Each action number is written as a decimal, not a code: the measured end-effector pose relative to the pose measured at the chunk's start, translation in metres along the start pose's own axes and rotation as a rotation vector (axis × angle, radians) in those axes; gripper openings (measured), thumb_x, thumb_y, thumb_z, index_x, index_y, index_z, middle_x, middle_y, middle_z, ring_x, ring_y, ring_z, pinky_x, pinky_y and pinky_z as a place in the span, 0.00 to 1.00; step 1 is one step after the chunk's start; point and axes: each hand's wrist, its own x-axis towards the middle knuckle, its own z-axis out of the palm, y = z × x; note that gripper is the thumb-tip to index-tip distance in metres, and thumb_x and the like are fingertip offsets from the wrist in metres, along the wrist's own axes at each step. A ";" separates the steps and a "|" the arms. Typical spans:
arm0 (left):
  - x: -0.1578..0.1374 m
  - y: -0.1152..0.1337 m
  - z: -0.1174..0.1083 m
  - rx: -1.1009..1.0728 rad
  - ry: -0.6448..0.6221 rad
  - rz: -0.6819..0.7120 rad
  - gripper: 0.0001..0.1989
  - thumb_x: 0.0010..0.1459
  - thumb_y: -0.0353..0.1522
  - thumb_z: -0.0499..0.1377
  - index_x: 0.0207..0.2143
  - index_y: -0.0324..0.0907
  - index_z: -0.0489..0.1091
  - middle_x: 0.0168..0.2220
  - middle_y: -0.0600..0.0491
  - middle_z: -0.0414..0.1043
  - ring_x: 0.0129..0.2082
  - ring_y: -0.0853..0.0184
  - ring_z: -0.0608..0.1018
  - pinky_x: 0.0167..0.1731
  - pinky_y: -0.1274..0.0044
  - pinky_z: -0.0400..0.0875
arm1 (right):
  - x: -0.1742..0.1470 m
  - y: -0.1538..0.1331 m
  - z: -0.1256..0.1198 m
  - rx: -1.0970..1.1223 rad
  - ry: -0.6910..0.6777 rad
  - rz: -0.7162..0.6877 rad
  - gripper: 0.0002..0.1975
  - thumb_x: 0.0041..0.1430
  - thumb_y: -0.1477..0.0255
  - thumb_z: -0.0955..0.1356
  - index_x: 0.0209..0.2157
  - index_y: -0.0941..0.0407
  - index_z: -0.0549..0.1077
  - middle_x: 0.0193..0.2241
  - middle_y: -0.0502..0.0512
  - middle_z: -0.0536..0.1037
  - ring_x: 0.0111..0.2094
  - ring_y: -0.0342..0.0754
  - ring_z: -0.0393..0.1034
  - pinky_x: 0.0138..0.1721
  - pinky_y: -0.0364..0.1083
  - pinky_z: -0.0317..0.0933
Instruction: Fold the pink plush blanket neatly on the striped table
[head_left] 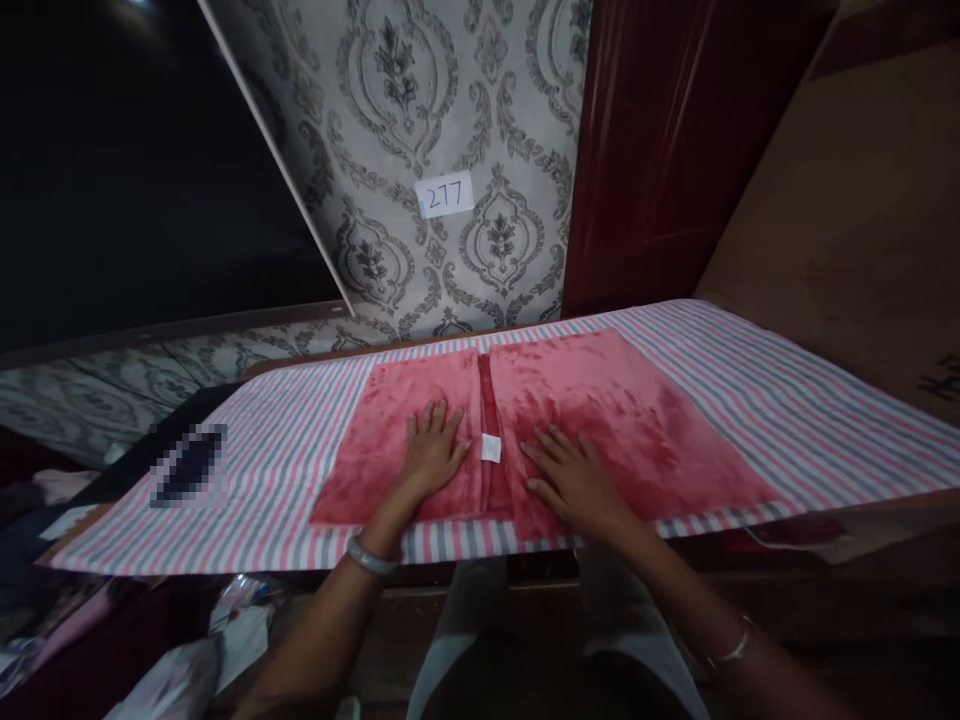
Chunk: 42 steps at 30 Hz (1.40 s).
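A plush pink-red blanket lies folded on a striped cloth, its two sides turned in toward a narrow gap near the middle. A white tag shows in that gap. My left hand rests flat on the left panel, fingers spread and pointing away from me. On the right panel, close to its inner edge, my right hand lies flat with fingers apart. Neither hand grips the fabric. Darker smudges mark the pile where its nap lies differently.
A large dark screen stands behind at the left. Patterned wallpaper with a paper numbered 277 is at the back, beside a dark red panel. A cardboard box borders the right. Bags and cloth lie low at left.
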 end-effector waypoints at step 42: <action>-0.027 0.000 -0.014 -1.429 0.236 -0.291 0.08 0.44 0.35 0.65 0.25 0.41 0.70 0.25 0.58 0.69 0.28 0.71 0.70 0.32 0.78 0.66 | 0.039 -0.047 -0.013 0.301 0.072 -0.125 0.23 0.63 0.74 0.61 0.59 0.56 0.71 0.57 0.62 0.74 0.58 0.54 0.67 0.59 0.57 0.60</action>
